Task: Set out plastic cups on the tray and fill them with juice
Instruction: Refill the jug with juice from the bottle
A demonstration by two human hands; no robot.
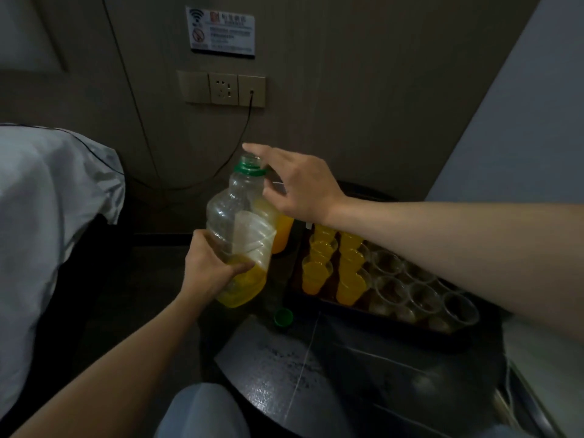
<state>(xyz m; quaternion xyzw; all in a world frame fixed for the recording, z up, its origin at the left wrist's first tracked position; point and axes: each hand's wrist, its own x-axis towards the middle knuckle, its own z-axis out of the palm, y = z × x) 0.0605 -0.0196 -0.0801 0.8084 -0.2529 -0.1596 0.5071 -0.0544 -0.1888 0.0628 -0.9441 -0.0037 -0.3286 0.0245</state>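
Grips the bendy, likely light bottle point(235, 222) low with the left hand point(211, 267), right hand point(300, 188) open near its top.

Tray point(363, 311) on the worktop point(284, 368), right of the bottle point(234, 222). Filled cups point(317, 275) in its left part, empty cups point(423, 298) in its right. Cap point(283, 317) just before its left corner. Bed point(47, 200) far left.

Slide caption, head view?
Left hand grips clear plastic juice bottle, right hand at its uncapped neck, beside dark tray of clear plastic cups.
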